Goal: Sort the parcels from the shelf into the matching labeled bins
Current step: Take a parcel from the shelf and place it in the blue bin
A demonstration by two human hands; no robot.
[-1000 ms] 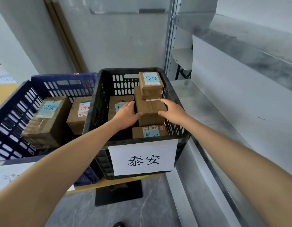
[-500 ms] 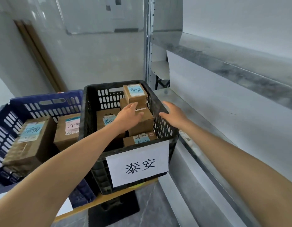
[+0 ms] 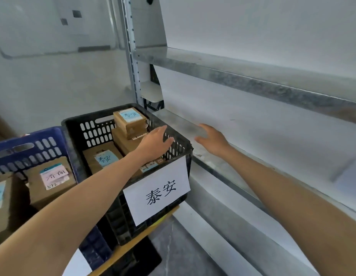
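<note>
A black bin [image 3: 73, 134] with a white paper label [image 3: 159, 193] holds several brown cardboard parcels. One small parcel [image 3: 130, 119] with a blue label sits on top of a larger one [image 3: 123, 143]. My left hand [image 3: 155, 143] hovers open over the bin's right side, holding nothing. My right hand [image 3: 212, 139] is open and empty above the metal shelf [image 3: 179, 122], just right of the bin. To the left, a blue bin [image 3: 33, 144] holds a parcel [image 3: 51, 180] with a pink label.
The grey metal shelf unit runs along the right, with an upper shelf board [image 3: 252, 80] overhead and an upright post [image 3: 131, 56] behind the bins. Both bins rest on a yellow-edged table [image 3: 153, 226]. Grey floor lies below.
Both hands let go of the large parcel in the black bin and moved right. My right hand left the bin and now hovers over the shelf. The view turned toward the shelf.
</note>
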